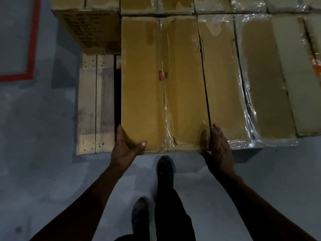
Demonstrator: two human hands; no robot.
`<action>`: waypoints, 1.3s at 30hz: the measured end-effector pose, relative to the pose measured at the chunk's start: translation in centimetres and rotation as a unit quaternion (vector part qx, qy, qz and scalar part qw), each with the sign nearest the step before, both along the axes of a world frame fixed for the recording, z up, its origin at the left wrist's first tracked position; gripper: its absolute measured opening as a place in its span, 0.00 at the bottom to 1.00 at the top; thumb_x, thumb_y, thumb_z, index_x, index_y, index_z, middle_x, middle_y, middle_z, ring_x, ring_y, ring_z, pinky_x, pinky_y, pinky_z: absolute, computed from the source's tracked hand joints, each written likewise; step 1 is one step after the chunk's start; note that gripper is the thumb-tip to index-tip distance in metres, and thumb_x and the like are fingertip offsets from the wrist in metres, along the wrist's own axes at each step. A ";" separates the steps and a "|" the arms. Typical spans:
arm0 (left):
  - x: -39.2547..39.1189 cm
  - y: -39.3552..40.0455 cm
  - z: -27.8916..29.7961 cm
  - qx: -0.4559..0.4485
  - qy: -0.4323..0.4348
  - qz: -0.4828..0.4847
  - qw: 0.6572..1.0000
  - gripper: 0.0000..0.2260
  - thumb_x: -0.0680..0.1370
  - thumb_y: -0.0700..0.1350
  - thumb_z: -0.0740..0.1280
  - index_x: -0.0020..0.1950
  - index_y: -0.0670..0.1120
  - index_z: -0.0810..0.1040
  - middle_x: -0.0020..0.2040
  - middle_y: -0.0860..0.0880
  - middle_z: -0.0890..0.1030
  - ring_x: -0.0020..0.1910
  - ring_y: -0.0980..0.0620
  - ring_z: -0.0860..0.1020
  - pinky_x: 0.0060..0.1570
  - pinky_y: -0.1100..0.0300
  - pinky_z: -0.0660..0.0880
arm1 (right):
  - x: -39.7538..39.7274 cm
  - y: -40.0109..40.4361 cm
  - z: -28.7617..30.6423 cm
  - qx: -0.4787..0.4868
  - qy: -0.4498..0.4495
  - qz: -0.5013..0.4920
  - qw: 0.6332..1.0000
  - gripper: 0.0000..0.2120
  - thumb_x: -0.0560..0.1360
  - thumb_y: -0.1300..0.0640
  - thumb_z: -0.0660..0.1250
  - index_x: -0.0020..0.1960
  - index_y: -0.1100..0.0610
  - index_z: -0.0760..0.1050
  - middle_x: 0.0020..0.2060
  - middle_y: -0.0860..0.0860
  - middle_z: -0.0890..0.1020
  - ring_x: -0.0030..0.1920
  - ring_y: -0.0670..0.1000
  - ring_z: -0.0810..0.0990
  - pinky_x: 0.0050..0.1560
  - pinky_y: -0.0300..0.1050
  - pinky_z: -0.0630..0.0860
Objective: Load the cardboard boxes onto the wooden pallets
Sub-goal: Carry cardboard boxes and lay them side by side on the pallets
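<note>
Grey concrete floor (34, 171) observed across the lower and left part of the view, marked with a red painted line (33, 40) at upper left. Wooden pallet (94, 105) noted on the floor, its bare slats exposed at the near left corner. Stacked boxes (260, 75) found covering the rest of the pallet, several wrapped in clear shiny film, laid side by side in rows. Printed box (90, 30) seen at the far left, dark lettering on its side, too blurred to read. Long cardboard box (163, 84) located on the stack at its near left edge, touching the neighbouring box on its right, a dark gap showing between it and the bare slats; taped along the middle seam, small red label near the centre. Left hand (126, 146) recorded at the near left corner of this box, thumb on top, fingers curled round the side, gripping. Right hand (219, 145) recorded at the near right corner, fingers fairly straight and pressed flat against the side. Dark shoes (165, 169) noted below the box.
</note>
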State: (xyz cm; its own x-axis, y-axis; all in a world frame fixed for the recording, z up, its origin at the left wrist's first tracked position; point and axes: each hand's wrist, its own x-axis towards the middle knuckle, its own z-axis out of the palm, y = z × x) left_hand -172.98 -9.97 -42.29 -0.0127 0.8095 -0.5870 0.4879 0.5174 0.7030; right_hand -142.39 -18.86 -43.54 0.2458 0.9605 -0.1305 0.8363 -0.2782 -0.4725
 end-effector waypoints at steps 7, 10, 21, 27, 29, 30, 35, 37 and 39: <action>0.7 -0.4 -0.1 0.020 -0.002 -0.001 1.000 0.52 0.65 0.63 0.75 0.78 0.60 0.44 0.77 0.51 0.60 0.73 0.46 0.62 0.70 0.42 0.66 | 0.6 -0.3 0.0 0.004 -0.036 0.043 0.998 0.45 0.64 0.62 0.81 0.75 0.65 0.65 0.75 0.63 0.65 0.74 0.64 0.64 0.70 0.64 0.67; 0.6 -0.2 -0.1 0.017 0.001 -0.005 1.000 0.53 0.63 0.66 0.74 0.78 0.61 0.44 0.76 0.52 0.60 0.73 0.46 0.62 0.69 0.41 0.67 | 0.3 -0.2 0.1 -0.011 -0.061 0.045 0.997 0.45 0.65 0.62 0.81 0.76 0.65 0.62 0.76 0.62 0.63 0.76 0.63 0.62 0.72 0.61 0.64; 1.2 0.5 2.1 -0.031 0.235 -0.149 0.960 0.51 0.73 0.66 0.67 0.79 0.44 0.38 0.80 0.44 0.49 0.76 0.39 0.57 0.70 0.43 0.65 | -2.2 1.6 4.4 -0.215 -0.080 0.015 0.973 0.39 0.79 0.56 0.63 0.81 0.62 0.43 0.80 0.58 0.43 0.80 0.58 0.45 0.79 0.56 0.51; 2.4 -0.5 8.3 -0.036 0.271 -0.260 0.926 0.34 0.78 0.58 0.62 0.80 0.46 0.54 0.80 0.46 0.55 0.77 0.43 0.56 0.73 0.48 0.61 | -5.6 -0.9 12.3 -0.262 0.000 -0.066 0.963 0.35 0.80 0.46 0.60 0.80 0.59 0.52 0.80 0.58 0.53 0.80 0.58 0.49 0.79 0.53 0.51; 2.8 -1.7 11.6 -0.019 0.267 -0.294 0.918 0.31 0.80 0.58 0.60 0.79 0.47 0.57 0.79 0.47 0.57 0.77 0.44 0.56 0.74 0.49 0.60 | -6.8 -3.5 14.9 -0.214 0.021 -0.099 0.971 0.35 0.77 0.43 0.61 0.78 0.60 0.59 0.77 0.59 0.62 0.77 0.58 0.58 0.76 0.53 0.59; 2.9 -2.7 13.3 -0.011 0.263 -0.313 0.913 0.29 0.80 0.58 0.60 0.78 0.46 0.60 0.78 0.46 0.59 0.77 0.45 0.57 0.73 0.50 0.61 | -7.5 -5.1 16.1 -0.199 0.031 -0.122 0.972 0.34 0.76 0.42 0.61 0.76 0.60 0.62 0.75 0.59 0.66 0.75 0.59 0.62 0.74 0.53 0.62; 2.8 -9.1 20.6 0.075 0.215 -0.418 0.879 0.23 0.77 0.59 0.60 0.62 0.42 0.74 0.60 0.41 0.76 0.60 0.41 0.74 0.54 0.51 0.74 | -11.0 -14.8 23.4 -0.153 0.106 -0.274 0.944 0.32 0.76 0.41 0.61 0.72 0.61 0.70 0.72 0.61 0.71 0.72 0.60 0.68 0.71 0.53 0.64; 3.2 -12.1 23.1 0.108 0.186 -0.465 0.859 0.27 0.74 0.59 0.58 0.61 0.38 0.75 0.58 0.38 0.77 0.58 0.38 0.75 0.53 0.51 0.73 | -12.0 -19.1 26.2 -0.139 0.115 -0.332 0.926 0.29 0.79 0.46 0.64 0.75 0.60 0.67 0.74 0.60 0.67 0.74 0.59 0.65 0.73 0.52 0.61; 4.3 -15.2 26.1 0.150 0.166 -0.528 0.819 0.28 0.76 0.57 0.60 0.67 0.38 0.73 0.65 0.38 0.75 0.65 0.40 0.72 0.61 0.52 0.68 | -12.9 -23.7 28.6 -0.131 0.119 -0.388 0.904 0.29 0.80 0.46 0.63 0.76 0.59 0.65 0.76 0.59 0.65 0.76 0.58 0.63 0.74 0.52 0.60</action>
